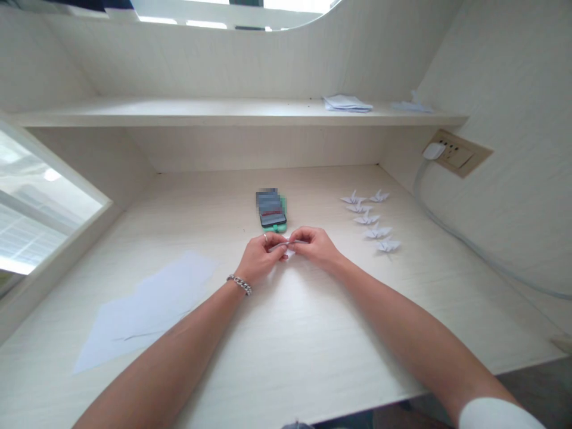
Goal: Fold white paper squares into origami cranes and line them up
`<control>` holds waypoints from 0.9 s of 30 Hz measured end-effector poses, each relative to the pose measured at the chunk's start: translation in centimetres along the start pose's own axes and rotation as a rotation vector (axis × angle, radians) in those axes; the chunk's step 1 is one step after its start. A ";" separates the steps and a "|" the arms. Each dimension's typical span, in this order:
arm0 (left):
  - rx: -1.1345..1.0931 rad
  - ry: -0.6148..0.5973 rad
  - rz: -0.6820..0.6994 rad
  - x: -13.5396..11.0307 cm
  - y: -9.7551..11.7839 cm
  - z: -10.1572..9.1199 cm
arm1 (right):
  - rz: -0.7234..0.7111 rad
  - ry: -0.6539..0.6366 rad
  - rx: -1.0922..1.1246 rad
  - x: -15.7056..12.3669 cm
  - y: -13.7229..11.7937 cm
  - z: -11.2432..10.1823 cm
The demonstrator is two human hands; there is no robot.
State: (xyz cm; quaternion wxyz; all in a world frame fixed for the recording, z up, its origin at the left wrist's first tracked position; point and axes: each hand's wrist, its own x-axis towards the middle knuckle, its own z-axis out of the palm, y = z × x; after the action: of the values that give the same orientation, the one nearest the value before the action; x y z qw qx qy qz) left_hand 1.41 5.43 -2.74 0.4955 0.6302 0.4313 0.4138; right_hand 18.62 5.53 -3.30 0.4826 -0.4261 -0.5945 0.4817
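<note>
Both hands meet over the middle of the desk, pinching a small folded piece of white paper [290,251] between them. My left hand [263,255], with a ring and a chain bracelet, is closed on the paper's left side. From the right, my right hand [315,244] grips it with thumb and fingertips. Fingers cover much of the paper, so its exact shape is hidden. Just beyond the hands lies a phone [271,208] with a green edge. Several white paper cranes [367,218] stand in a loose column to the right of my right hand.
White paper sheets [147,298] lie at the left of the desk [286,357]. A shelf [214,110] spans the back, bearing folded paper [347,103]. On the right wall, a white plug sits in a socket [458,153], its cable [469,241] running along the desk's right side.
</note>
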 end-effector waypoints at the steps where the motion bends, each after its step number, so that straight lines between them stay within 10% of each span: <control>1: 0.022 -0.002 0.009 0.0 0.0 0.0 | 0.019 -0.023 0.015 0.0 0.0 -0.1; 27: -0.153 0.072 -0.089 0.3 0.7 -0.6 | 0.159 0.004 0.181 0.3 -0.6 0.7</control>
State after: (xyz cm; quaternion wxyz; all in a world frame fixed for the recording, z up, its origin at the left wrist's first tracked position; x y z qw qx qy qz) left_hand 1.02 5.77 -1.89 0.5442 0.5554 0.4439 0.4454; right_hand 17.82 5.62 -2.75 0.4808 -0.4275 -0.5118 0.5694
